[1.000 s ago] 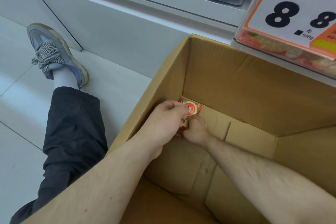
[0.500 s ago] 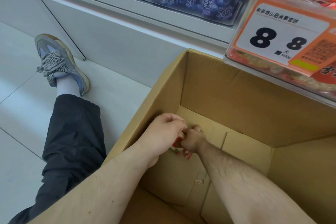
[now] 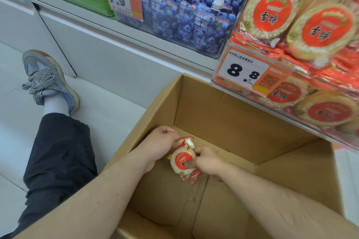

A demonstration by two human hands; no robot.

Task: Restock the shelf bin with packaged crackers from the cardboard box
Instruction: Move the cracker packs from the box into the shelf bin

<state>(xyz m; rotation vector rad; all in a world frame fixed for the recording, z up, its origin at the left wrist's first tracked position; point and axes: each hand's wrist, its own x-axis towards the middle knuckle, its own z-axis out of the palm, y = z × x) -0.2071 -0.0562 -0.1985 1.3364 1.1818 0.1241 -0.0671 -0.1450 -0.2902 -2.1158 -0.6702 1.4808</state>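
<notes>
Inside the open brown cardboard box (image 3: 223, 114), both hands grip one round cracker packet with a red label (image 3: 183, 159): the left hand (image 3: 160, 141) curls round its upper end, the right hand (image 3: 207, 160) pinches its side (thumb on the label). The clear shelf bin (image 3: 229, 83) above the box holds stacked packets of the same kind.

both hands down in the cardboard box (image 3: 223, 106), left hand (image 3: 161, 141) and right hand (image 3: 208, 160) gripping rice cracker packs (image 3: 183, 158), shelf bin (image 3: 252, 91) of the same crackers up right, blueberry jelly pouches (image 3: 186, 13) behind, sneaker (image 3: 48, 81) on the floor
</notes>
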